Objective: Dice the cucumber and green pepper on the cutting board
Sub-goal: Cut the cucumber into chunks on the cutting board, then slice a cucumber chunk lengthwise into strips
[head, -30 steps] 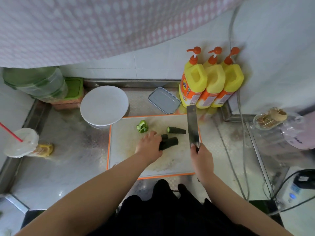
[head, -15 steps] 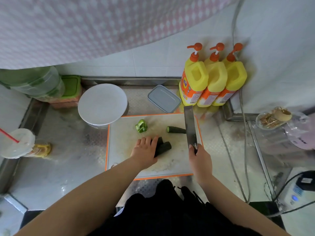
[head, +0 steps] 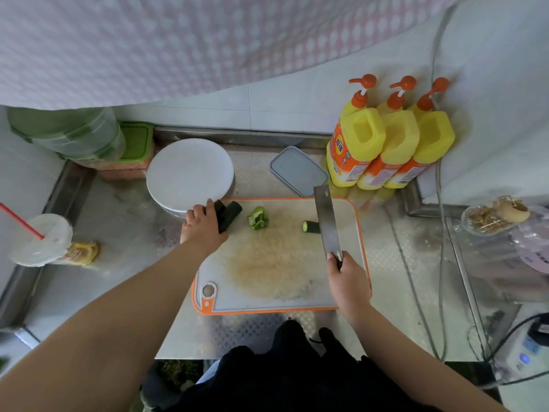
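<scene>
Two hands at an orange-rimmed white cutting board.
Left hand grips dark-green cucumber pieces at ten o'clock; right hand clasps a steel cleaver.

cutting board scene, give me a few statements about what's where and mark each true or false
1. The right hand holds the cleaver by its handle. True.
2. The left hand rests on the green pepper piece. False: it holds dark cucumber pieces at the far left corner of the cutting board; the pepper lies apart from it.
3. A short cucumber piece lies just left of the cleaver blade. True.
4. Two yellow pump bottles stand behind the board. False: three yellow pump bottles stand there.
5. The round white lid lies on the board. False: it sits behind the board's far left corner.
</scene>
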Demonstrator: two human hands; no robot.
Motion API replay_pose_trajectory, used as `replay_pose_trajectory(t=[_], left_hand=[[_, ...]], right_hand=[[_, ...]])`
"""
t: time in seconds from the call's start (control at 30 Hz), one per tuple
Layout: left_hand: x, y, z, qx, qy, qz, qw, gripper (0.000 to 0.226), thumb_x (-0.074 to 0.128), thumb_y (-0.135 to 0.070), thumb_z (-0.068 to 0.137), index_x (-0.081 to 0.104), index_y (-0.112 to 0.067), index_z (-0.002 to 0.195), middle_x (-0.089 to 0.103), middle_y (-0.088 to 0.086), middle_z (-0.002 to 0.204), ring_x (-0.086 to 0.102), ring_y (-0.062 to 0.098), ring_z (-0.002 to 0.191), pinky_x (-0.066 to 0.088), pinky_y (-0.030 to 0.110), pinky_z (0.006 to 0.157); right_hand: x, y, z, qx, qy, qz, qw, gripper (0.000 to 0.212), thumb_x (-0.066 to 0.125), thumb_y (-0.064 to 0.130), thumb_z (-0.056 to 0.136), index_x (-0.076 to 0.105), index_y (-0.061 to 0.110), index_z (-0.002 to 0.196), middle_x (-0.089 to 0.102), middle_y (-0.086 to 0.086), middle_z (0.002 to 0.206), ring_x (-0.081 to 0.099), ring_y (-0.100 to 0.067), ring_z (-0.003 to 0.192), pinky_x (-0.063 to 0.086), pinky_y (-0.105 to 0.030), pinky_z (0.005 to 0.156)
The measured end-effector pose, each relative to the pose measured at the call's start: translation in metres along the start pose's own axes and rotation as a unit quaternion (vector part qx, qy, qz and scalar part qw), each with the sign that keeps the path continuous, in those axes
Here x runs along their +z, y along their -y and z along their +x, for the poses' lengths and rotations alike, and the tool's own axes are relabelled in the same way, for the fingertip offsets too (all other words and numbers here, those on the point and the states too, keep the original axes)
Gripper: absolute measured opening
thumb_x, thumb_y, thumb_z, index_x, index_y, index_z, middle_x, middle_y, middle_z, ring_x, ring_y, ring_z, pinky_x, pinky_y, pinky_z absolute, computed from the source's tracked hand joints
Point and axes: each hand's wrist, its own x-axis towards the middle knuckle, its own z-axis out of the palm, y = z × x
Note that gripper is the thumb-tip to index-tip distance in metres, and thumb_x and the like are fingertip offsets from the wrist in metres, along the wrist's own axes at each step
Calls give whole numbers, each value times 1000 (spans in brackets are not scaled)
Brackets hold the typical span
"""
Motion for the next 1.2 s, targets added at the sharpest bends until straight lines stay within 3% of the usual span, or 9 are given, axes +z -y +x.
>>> replay_pose_trajectory(t=[0.2, 0.3, 0.37, 0.43, 0.57, 0.7, 0.83, 1.07, 1.2], left_hand=[[6, -7, -8, 28, -31, -11, 999, 86, 63, -43, 87, 15, -13, 152, 24, 12, 145, 28, 35, 133, 35, 46, 106], [8, -16, -13, 91, -133, -58, 985, 67, 58, -20, 84, 33, -11, 146, 32, 13, 145, 28, 35, 135, 24, 47, 113], [4, -28, -13, 173, -184, -108, 962, 60, 55, -4, 79, 46, -11, 137, 40, 13, 142, 35, 35, 131, 29, 47, 111], [-5, -45, -15, 254, -169, -115, 945, 56, 54, 0, 79, 51, -12, 133, 44, 11, 140, 41, 32, 128, 34, 44, 107], [-10, -91, -16, 328, -74, -86, 938, 44, 45, -14, 95, 47, -18, 138, 42, 1, 144, 38, 23, 131, 35, 38, 106], [5, -139, -18, 324, 8, -65, 944, 42, 42, -19, 97, 46, -19, 140, 42, 1, 144, 39, 22, 131, 38, 40, 105], [20, -168, -14, 300, 57, -36, 952, 44, 46, -22, 96, 44, -21, 140, 41, 3, 140, 39, 25, 128, 41, 45, 101], [36, -176, -15, 278, 24, -26, 960, 35, 48, -17, 97, 52, -21, 132, 46, 3, 125, 42, 25, 116, 43, 41, 91], [48, -149, -28, 371, -13, -15, 929, 32, 54, 0, 86, 59, -17, 113, 54, 3, 115, 42, 25, 106, 48, 42, 85]], right_hand=[[1, -3, 4, 15, -9, 19, 1000, 37, 43, 36, 98, 35, 26, 64, 49, 0, 56, 49, -23, 54, 37, -33, 53], [1, -9, 6, 28, -12, 22, 999, 36, 42, 38, 98, 37, 26, 65, 51, 0, 58, 53, -24, 57, 39, -34, 55], [2, -12, 7, 32, -15, 30, 999, 34, 42, 38, 98, 40, 24, 67, 54, -2, 62, 56, -26, 61, 40, -33, 55], [2, -13, 7, 31, -17, 37, 999, 33, 42, 38, 98, 42, 23, 68, 55, -4, 64, 56, -27, 62, 41, -34, 55], [-2, -16, 13, 29, -19, 45, 998, 33, 43, 34, 99, 44, 18, 70, 56, -6, 66, 56, -27, 63, 42, -35, 56], [-14, -33, 22, 35, -8, 35, 999, 25, 45, 32, 98, 48, 17, 79, 55, -4, 68, 57, -29, 69, 41, -33, 57], [-29, -50, 32, 35, 4, 14, 999, 35, 46, 30, 97, 37, 24, 64, 46, 2, 59, 51, -26, 61, 33, -30, 54], [-41, -66, 40, 33, 56, -48, 997, 32, 43, 33, 98, 42, 20, 69, 50, 2, 62, 54, -23, 64, 35, -29, 53], [-34, -60, 38, 16, 96, -72, 993, 30, 42, 37, 98, 42, 21, 72, 61, -7, 77, 61, -29, 78, 43, -33, 64]])
